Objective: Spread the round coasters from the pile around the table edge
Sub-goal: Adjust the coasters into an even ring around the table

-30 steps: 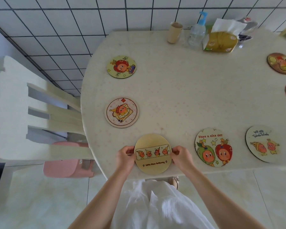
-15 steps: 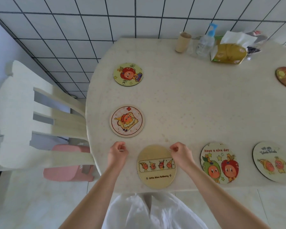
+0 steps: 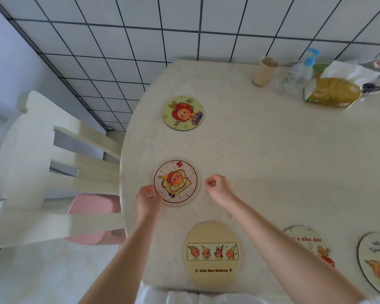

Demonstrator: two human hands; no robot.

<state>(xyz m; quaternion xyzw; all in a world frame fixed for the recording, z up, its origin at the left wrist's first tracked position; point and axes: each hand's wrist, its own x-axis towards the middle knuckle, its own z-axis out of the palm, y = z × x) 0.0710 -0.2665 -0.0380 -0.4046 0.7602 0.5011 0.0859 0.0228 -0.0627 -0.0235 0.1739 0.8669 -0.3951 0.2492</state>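
Note:
Several round cartoon coasters lie along the edge of the pale table (image 3: 272, 161). My left hand (image 3: 148, 200) pinches the lower-left rim of the toast-picture coaster (image 3: 177, 182). My right hand (image 3: 219, 187) hovers just right of that coaster with curled fingers and holds nothing. A tan coaster (image 3: 212, 254) with a row of little figures lies near the front edge between my forearms. Farther back sits a yellow-green coaster (image 3: 183, 112) with a red character. At the right are a "nice day" coaster (image 3: 309, 244) and another coaster (image 3: 377, 260), both partly hidden.
A white slatted chair (image 3: 31, 150) stands at the table's left, with a pink stool (image 3: 92, 207) under it. At the back of the table are a paper cup (image 3: 264, 71), a clear pump bottle (image 3: 298, 77) and a yellow tissue pack (image 3: 333, 93). Behind is a tiled wall.
Both hands let go of the tan coaster at the front edge and moved back to the toast-picture coaster. The left hand now touches its rim. The view shifted forward.

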